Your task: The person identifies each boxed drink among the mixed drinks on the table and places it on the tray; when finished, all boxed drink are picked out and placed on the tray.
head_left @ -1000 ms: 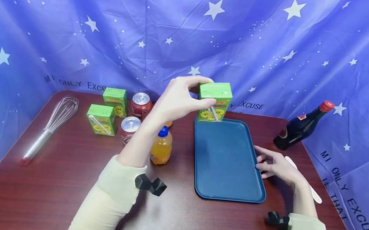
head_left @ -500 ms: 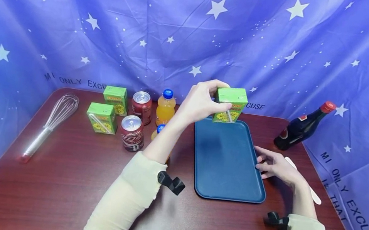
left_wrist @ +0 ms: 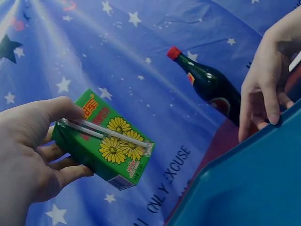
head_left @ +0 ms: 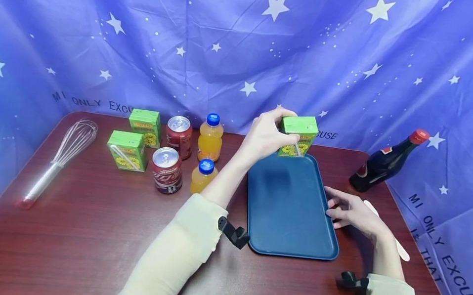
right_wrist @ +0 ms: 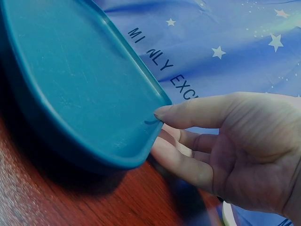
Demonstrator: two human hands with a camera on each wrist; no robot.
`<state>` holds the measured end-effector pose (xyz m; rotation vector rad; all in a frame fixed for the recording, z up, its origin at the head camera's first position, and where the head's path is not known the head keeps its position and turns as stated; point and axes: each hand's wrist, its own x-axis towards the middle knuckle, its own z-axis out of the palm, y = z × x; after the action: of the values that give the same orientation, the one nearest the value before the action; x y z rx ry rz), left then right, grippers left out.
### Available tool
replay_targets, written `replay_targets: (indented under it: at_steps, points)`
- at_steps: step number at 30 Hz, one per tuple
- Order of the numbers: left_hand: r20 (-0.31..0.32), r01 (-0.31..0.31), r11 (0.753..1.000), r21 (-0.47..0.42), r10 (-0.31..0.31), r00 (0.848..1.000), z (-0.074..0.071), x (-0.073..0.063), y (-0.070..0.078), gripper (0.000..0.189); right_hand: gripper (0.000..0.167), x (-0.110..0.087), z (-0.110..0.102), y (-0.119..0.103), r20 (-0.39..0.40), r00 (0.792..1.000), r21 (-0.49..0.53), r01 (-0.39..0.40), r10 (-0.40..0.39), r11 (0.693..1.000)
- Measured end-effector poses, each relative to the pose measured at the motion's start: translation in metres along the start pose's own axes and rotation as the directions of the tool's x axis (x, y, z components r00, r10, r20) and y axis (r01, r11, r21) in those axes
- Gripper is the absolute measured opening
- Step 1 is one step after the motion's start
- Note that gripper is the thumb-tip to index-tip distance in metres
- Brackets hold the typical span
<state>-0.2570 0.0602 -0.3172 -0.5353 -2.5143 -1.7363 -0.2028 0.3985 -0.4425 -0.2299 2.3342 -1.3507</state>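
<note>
- Where the cream sleeves (head_left: 170,253) end, a black mount (head_left: 233,233) shows at each wrist.
- The right hand (head_left: 355,214) pinches the right edge of the tray, thumb on the rim and fingers curled against its outer side and underneath.
- A slim white utensil (head_left: 402,250), partly hidden, lies behind the right wrist.
- The blue rectangular tray (head_left: 293,225) has its long sides running away from the person, on the dark red wood-grain table (head_left: 69,260).
- At the far left, a wire balloon whisk (head_left: 59,161) lies with its red-tipped handle toward the person.
- Nearer row: an orange-drink bottle (head_left: 201,182) with a blue cap, partly covered by the left forearm; a dark red soda can (head_left: 167,171); a green drink carton (head_left: 127,150) with a straw on its front.
- Just behind stand a second bottle (head_left: 210,141), a second can (head_left: 179,136) and a second carton (head_left: 146,127).
- At the tray's far end, the left hand (head_left: 267,134) grips another flower-printed carton (head_left: 305,135), thumb across its front, holding it in the air, clear of the tray.
- To its right, well apart, is a dark glass bottle (head_left: 387,162) with a red cap.
- Farthest back hangs a blue star-printed curtain (head_left: 218,15).
</note>
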Motion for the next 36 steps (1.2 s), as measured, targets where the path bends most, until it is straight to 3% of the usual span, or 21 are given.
replay_targets:
  at_steps: [5, 10, 17, 25, 36]
  points:
    - [0.001, 0.052, 0.998, -0.043, -0.052, 0.999, 0.009, 0.005, -0.009, 0.047, 0.074, 0.001, 0.0, 0.0, -0.003, 1.0, -0.008, 0.001, -0.001, 1.0]
    - [-0.008, 0.062, 0.991, -0.117, -0.064, 0.998, 0.014, 0.01, -0.019, 0.046, 0.074, 0.001, 0.001, 0.001, -0.006, 1.0, -0.002, -0.004, 0.003, 1.0]
    - [-0.035, 0.112, 0.97, -0.218, -0.122, 0.992, 0.022, 0.017, -0.033, 0.046, 0.074, 0.0, 0.001, -0.001, -0.005, 1.0, 0.005, 0.0, 0.0, 1.0]
    - [-0.022, 0.156, 0.961, -0.229, -0.166, 0.986, 0.035, 0.02, -0.054, 0.044, 0.074, -0.001, 0.0, 0.0, -0.008, 1.0, 0.001, -0.001, 0.001, 1.0]
    - [-0.01, 0.213, 0.949, -0.233, -0.221, 0.975, 0.049, 0.022, -0.071, 0.044, 0.074, -0.001, 0.0, 0.0, -0.008, 1.0, -0.005, -0.006, 0.006, 1.0]
